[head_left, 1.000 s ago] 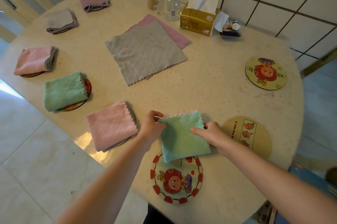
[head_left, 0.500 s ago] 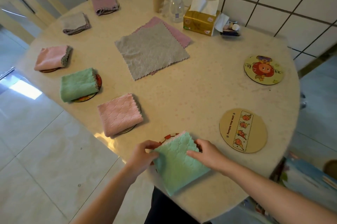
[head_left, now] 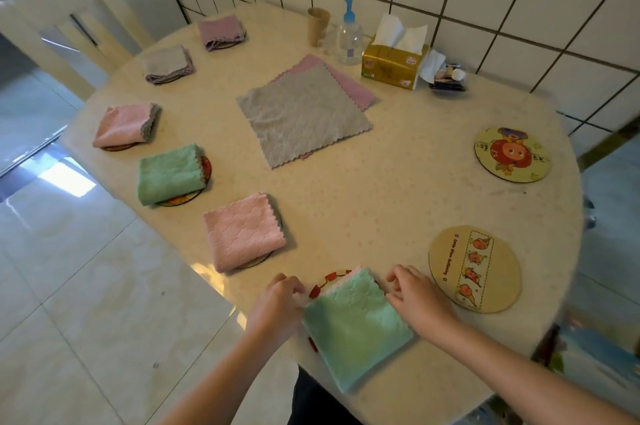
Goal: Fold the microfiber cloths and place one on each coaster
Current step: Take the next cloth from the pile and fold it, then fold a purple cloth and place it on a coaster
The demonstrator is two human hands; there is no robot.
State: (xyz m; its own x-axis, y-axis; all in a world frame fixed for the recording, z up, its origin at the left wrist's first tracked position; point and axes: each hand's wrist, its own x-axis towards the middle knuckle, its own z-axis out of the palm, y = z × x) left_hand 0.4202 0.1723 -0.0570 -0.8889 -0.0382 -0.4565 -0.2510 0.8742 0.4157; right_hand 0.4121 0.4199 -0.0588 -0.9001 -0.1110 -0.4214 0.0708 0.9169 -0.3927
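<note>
A folded green cloth (head_left: 353, 324) lies on the red-rimmed coaster (head_left: 329, 281) at the table's near edge, covering most of it. My left hand (head_left: 277, 307) rests against the cloth's left edge, fingers loosely curled. My right hand (head_left: 420, 303) sits at its right edge, fingers lifted off it. Two bare coasters lie to the right: a tan one (head_left: 475, 268) and a yellow one (head_left: 512, 154). A grey cloth (head_left: 301, 113) lies spread flat over a pink cloth (head_left: 349, 81) at mid-table.
Several folded cloths sit on coasters along the left rim, among them pink (head_left: 242, 230), green (head_left: 169, 173) and grey (head_left: 168, 62). A tissue box (head_left: 393, 66), pump bottle (head_left: 349, 36) and cup (head_left: 318, 26) stand by the tiled wall. A chair (head_left: 69, 16) stands far left.
Both hands drew the folded green cloth toward me and laid it on the red-rimmed coaster. Their fingers have come off its edges. The camera view has lifted and moved back.
</note>
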